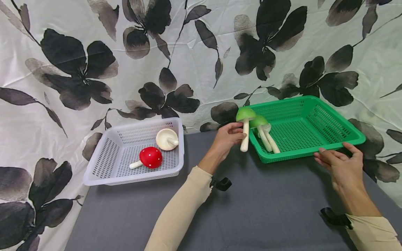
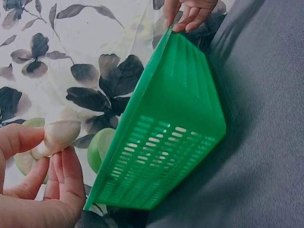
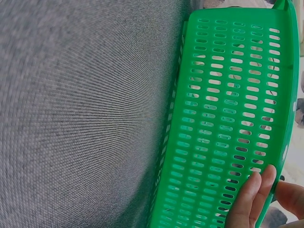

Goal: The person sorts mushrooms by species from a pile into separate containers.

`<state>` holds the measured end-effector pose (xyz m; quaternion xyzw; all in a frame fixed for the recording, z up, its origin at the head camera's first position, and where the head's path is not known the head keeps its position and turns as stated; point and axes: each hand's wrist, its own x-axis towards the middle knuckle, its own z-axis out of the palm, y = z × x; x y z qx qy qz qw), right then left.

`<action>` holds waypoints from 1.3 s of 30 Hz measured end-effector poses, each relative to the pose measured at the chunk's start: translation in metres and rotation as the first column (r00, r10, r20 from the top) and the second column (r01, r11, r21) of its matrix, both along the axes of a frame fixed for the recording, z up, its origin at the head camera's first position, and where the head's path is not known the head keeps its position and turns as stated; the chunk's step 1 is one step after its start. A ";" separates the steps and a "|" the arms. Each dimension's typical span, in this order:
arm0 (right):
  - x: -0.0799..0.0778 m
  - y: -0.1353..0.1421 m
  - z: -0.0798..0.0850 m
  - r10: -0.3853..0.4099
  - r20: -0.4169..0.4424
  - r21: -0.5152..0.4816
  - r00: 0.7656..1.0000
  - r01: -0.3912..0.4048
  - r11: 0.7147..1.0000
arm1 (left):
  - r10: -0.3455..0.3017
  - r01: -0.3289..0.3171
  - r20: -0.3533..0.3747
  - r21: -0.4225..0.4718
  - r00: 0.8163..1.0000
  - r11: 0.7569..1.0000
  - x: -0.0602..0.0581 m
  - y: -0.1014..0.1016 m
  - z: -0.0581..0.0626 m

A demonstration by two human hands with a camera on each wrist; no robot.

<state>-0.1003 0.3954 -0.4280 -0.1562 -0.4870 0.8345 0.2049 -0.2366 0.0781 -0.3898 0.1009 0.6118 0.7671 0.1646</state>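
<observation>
My left hand (image 1: 228,138) pinches the pale stem of a green-capped toy mushroom (image 1: 245,116) between thumb and fingers, at the left end of the green basket (image 1: 314,153). In the left wrist view the stem end (image 2: 64,133) faces the camera, hiding part of its cap. More green-capped mushrooms (image 1: 267,136) lean together inside the basket's left end. My right hand (image 1: 343,167) grips the basket's near rim by its right corner. The right wrist view shows thumb and fingers on either side of that rim (image 3: 285,156).
A white basket (image 1: 103,179) stands on the left of the grey table (image 1: 251,209). It holds a red toy mushroom with white dots (image 1: 151,157) and another lying with its cream underside (image 1: 165,138) showing. Floral cloth (image 1: 204,69) hangs behind the table.
</observation>
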 end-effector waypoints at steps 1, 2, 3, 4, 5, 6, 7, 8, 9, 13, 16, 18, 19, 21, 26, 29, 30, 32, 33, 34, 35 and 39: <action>0.000 0.000 0.000 0.000 -0.001 0.000 1.000 0.000 1.000 | -0.004 0.004 -0.003 0.000 1.000 1.000 0.000 0.002 0.000; 0.000 0.000 0.000 -0.002 -0.001 0.001 1.000 0.002 1.000 | -0.009 0.009 -0.006 0.001 1.000 1.000 0.000 0.004 0.000; 0.000 0.000 -0.001 -0.004 -0.002 0.001 1.000 0.004 1.000 | -0.013 0.013 -0.007 0.002 1.000 1.000 -0.001 0.006 0.000; 0.000 0.000 -0.001 -0.005 -0.002 0.003 1.000 0.005 1.000 | -0.017 0.018 -0.007 0.003 1.000 1.000 -0.001 0.008 0.000; 0.000 0.000 -0.001 -0.007 -0.001 0.005 1.000 0.007 1.000 | -0.021 0.021 -0.007 0.005 1.000 1.000 -0.001 0.010 0.001; 0.000 0.000 -0.001 -0.009 0.000 0.007 1.000 0.009 1.000 | -0.026 0.026 -0.009 0.006 1.000 1.000 -0.002 0.013 0.001; 0.000 0.000 -0.001 -0.010 0.001 0.008 1.000 0.010 1.000 | -0.030 0.030 -0.012 0.008 0.999 1.000 -0.002 0.015 0.002; 0.000 0.000 -0.001 -0.011 0.002 0.009 1.000 0.011 1.000 | -0.035 0.035 -0.016 0.010 0.999 0.999 -0.002 0.017 0.002; 0.000 0.000 -0.001 -0.011 0.002 0.009 1.000 0.011 1.000 | -0.040 0.040 -0.018 0.010 0.999 0.999 -0.002 0.020 0.003; 0.000 0.000 -0.001 -0.011 0.005 0.007 1.000 0.011 1.000 | -0.069 0.069 -0.021 0.000 0.997 0.998 -0.001 0.030 0.009; -0.001 0.000 0.000 -0.012 0.007 0.004 1.000 0.012 1.000 | -0.084 0.084 -0.007 -0.008 0.996 0.996 -0.001 0.038 0.013; -0.001 0.000 0.000 -0.010 0.007 0.001 1.000 0.010 1.000 | -0.085 0.085 0.001 -0.006 0.996 0.996 -0.001 0.044 0.015; -0.001 0.000 0.000 -0.011 0.006 0.002 1.000 0.011 1.000 | -0.085 0.085 0.005 -0.009 0.996 0.996 -0.001 0.046 0.015; -0.001 0.000 0.000 -0.009 0.000 -0.002 1.000 0.009 1.000 | -0.080 0.080 0.007 -0.022 0.997 0.997 -0.001 0.051 0.017; 0.000 0.000 0.001 -0.003 -0.003 -0.005 1.000 0.003 1.000 | -0.071 0.071 0.006 -0.041 0.997 0.997 0.000 0.062 0.018; 0.000 0.001 0.002 0.001 -0.007 -0.007 1.000 -0.001 1.000 | -0.070 0.069 -0.009 -0.036 0.998 0.997 0.000 0.067 0.018; 0.000 0.000 0.002 0.001 -0.008 -0.008 1.000 -0.001 1.000 | -0.073 0.072 -0.017 -0.035 0.997 0.997 0.000 0.068 0.018; 0.000 0.000 0.002 0.000 -0.012 -0.011 1.000 0.000 1.000 | -0.079 0.078 -0.034 -0.033 0.996 0.996 0.001 0.070 0.018; 0.000 0.000 0.002 -0.001 -0.014 -0.013 1.000 0.001 1.000 | -0.082 0.081 -0.041 -0.031 0.996 0.996 0.001 0.071 0.017; -0.001 0.000 0.002 -0.002 -0.016 -0.016 1.000 0.001 1.000 | -0.084 0.082 -0.054 -0.042 0.995 0.996 0.001 0.072 0.017; -0.001 0.000 0.002 -0.003 -0.015 -0.017 1.000 0.002 1.000 | -0.089 0.085 -0.067 -0.057 0.994 0.995 0.002 0.073 0.016; -0.001 0.001 0.002 -0.005 -0.007 -0.011 1.000 0.005 1.000 | -0.130 0.104 -0.137 -0.184 0.982 0.977 0.005 0.073 0.014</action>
